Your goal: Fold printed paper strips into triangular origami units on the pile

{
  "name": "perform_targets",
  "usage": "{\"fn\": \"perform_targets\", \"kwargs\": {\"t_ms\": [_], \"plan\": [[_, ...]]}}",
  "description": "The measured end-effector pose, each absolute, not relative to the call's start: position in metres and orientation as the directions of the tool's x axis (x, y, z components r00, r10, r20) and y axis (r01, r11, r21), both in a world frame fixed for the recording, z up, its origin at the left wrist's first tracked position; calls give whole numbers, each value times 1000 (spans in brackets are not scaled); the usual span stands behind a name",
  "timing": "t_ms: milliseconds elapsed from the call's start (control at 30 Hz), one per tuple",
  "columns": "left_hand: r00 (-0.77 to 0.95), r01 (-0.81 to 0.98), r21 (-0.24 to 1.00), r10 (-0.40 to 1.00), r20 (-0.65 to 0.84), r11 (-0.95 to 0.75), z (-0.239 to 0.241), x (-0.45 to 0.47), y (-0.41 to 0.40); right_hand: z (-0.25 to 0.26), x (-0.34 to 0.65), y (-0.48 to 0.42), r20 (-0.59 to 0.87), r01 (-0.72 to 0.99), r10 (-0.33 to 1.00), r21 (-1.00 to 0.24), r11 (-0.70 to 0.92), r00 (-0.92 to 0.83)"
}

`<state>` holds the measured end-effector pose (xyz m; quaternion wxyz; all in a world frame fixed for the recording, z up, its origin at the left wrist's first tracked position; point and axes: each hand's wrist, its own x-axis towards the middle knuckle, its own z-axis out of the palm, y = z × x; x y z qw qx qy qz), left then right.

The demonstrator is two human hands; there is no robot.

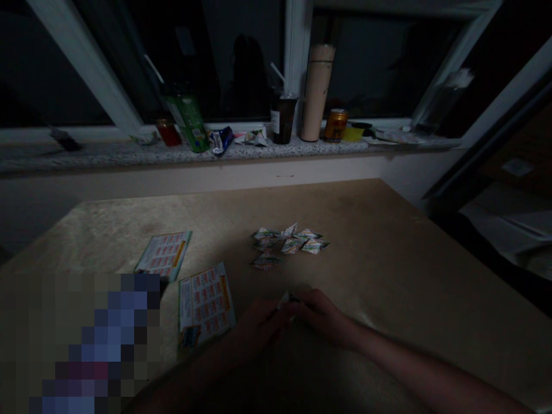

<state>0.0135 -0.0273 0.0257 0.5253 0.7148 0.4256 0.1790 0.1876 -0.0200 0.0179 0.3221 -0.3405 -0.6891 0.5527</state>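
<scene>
My left hand (pixel 263 322) and my right hand (pixel 321 313) meet near the table's front edge. Their fingers are closed on a small piece of folded paper (pixel 284 299), pale with a dark printed part; the fingers hide most of it. Beyond them lies a loose group of several folded paper pieces (pixel 293 244), pointed and printed in white, green and orange. To the left of my left hand is a printed leaflet (pixel 206 305) with rows of red and white boxes. A second similar leaflet (pixel 164 254) lies further back and left.
Behind the wooden table (pixel 366 230), a speckled windowsill (pixel 245 152) holds a green bottle (pixel 190 121), a dark cup with a straw (pixel 282 118), a tall beige flask (pixel 316 95), an orange can (pixel 335 125) and wrappers. The lower left is blurred out by large pixels.
</scene>
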Motion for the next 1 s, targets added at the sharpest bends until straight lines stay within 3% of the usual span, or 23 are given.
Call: {"fn": "perform_targets", "kwargs": {"t_ms": [100, 267, 600, 1000], "plan": [[551, 378, 924, 816, -175, -57, 23, 11, -27, 18, 188, -21, 82, 65, 798, -987, 150, -597], [531, 433, 887, 841, -107, -160, 24, 11, -31, 19, 191, -22, 15, 95, 763, -990, 100, -647], [405, 448, 893, 899, -165, -39, 23, 10, -29, 21, 188, -22, -7, 92, 765, -993, 69, -644], [361, 449, 893, 920, -151, -29, 29, 13, -28, 22, 187, -25, -4, 64, 806, -997, 43, -592]]}}
